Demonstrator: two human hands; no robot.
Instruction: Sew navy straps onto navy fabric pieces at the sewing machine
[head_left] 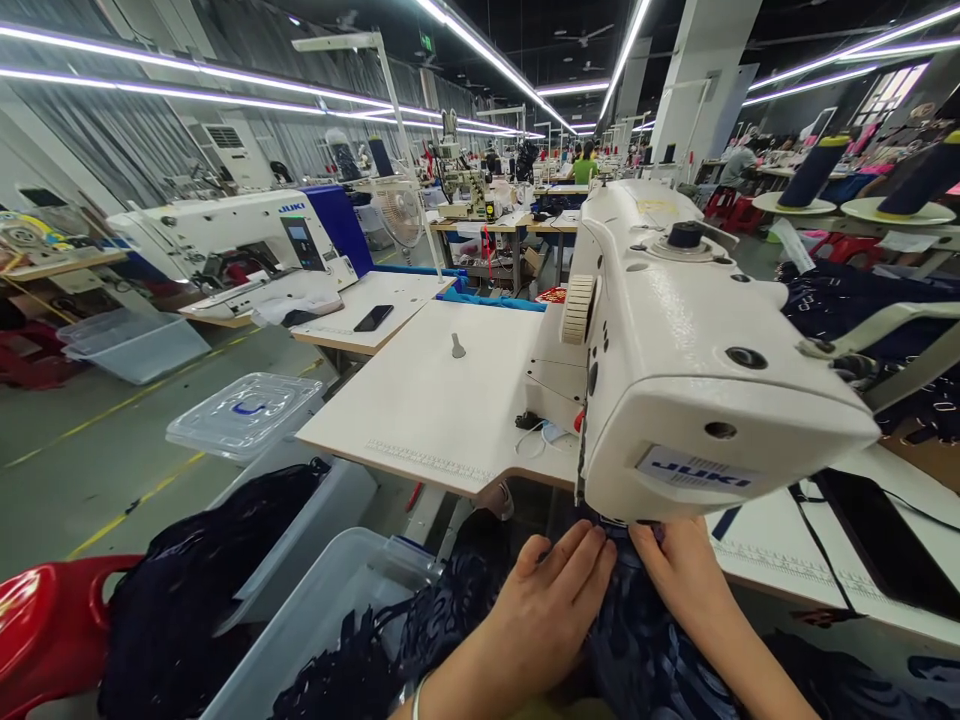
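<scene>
A dark navy lace garment (pixel 637 630) lies under the head of a white JUKI sewing machine (pixel 720 400) and drapes down toward me. My left hand (pixel 547 600) holds the garment just left of the needle area, fingers together and pressed on the cloth; its thumb is hidden. Close by on the right, my right hand (pixel 686 575) grips the cloth between thumb and curled fingers at the front of the machine head. The needle and presser foot are hidden behind the machine's housing.
A white worktable (pixel 442 400) with a printed ruler edge extends left of the machine. Plastic bins (pixel 322 620) of navy garments and a red stool (pixel 49 630) stand at lower left. A black phone or tablet (pixel 889 540) lies on the right. Thread cones (pixel 817 172) stand behind it.
</scene>
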